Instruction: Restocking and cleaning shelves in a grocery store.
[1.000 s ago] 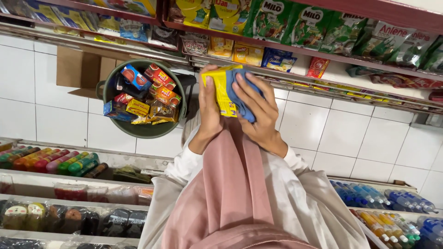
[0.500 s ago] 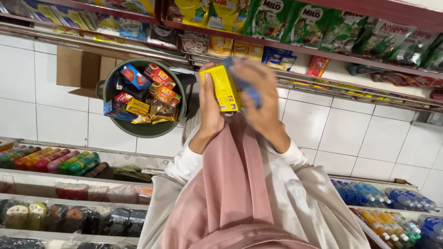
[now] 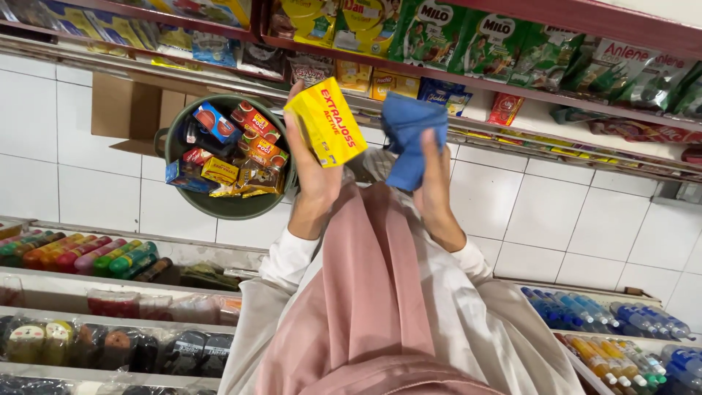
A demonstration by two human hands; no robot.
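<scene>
Yellow box [image 3: 326,123] now sits clear in the left hand [image 3: 313,172], gripped and tilted; a second ago the blue cloth [image 3: 409,139] covered it. Right hand [image 3: 437,183] has drawn aside, closed on the cloth, so the wiping looks done. A green bucket [image 3: 219,205] of packets stands on the white tiled floor [image 3: 556,219], between the shelves' edges [image 3: 512,80].
</scene>
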